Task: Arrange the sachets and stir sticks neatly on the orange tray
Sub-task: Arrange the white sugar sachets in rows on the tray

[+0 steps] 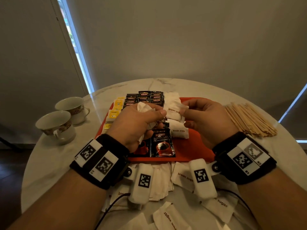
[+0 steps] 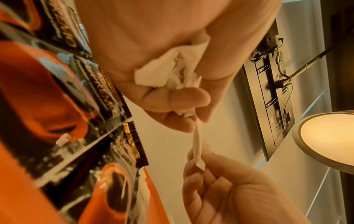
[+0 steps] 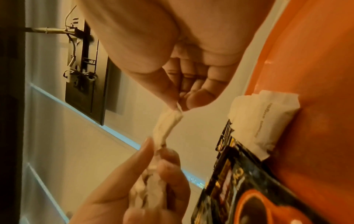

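The left hand clutches a bunch of white sachets above the orange tray, while the right hand pinches one brown sugar sachet from it. Stir sticks lie on the table right of the tray.

On the round marble bench in front of me sits the orange plastic tray. At its far edge lie rows of small black coffee sachets, with yellow tea sachets down its left side and white paper brown-sugar sachets to the right of the black rows. Two large black coffee packets lie at the tray's near edge. Left of the tray stand two patterned ceramic teacups; right of it lies a pile of wooden stir sticks. More loose white sugar sachets lie on the bench between the tray and me.
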Demonstrator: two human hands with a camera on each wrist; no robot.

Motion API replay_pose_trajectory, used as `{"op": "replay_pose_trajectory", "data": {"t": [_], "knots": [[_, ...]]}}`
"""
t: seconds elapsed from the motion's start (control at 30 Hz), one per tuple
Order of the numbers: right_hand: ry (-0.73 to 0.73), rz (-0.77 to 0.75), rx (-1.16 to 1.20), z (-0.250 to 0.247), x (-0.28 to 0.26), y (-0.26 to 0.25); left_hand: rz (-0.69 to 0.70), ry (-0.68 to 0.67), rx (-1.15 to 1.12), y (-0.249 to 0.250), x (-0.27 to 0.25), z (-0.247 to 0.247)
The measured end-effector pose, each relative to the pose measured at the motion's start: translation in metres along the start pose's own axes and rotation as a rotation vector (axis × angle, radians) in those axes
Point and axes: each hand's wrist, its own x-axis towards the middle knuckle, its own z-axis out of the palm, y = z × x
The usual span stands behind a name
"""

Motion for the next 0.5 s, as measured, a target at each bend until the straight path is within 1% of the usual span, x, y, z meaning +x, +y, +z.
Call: {"op": "replay_pose_trajectory", "data": {"t": [0.07, 0.13, 0.2, 0.3, 0.5], "knots": [[0.021, 0.111, -0.047, -0.008, 0.003, 0.001, 0.008, 0.003, 0.007, 0.001, 0.001, -0.002], [0.006, 0.246, -0.093, -0.014, 0.004, 0.003, 0.009, 0.020, -0.009, 0.002, 0.002, -0.005], [-0.018, 0.343, -0.172, -0.018, 0.005, 0.007, 0.003, 0.034, -0.026, 0.003, 0.003, -0.008], [-0.032, 0.401, -0.283, -0.016, 0.004, 0.009, 0.007, 0.033, -0.038, 0.003, 0.004, -0.009], [-0.073, 0.422, -0.368, -0.014, 0.002, 0.007, 0.022, 0.037, -0.048, 0.004, 0.004, -0.010]]}}
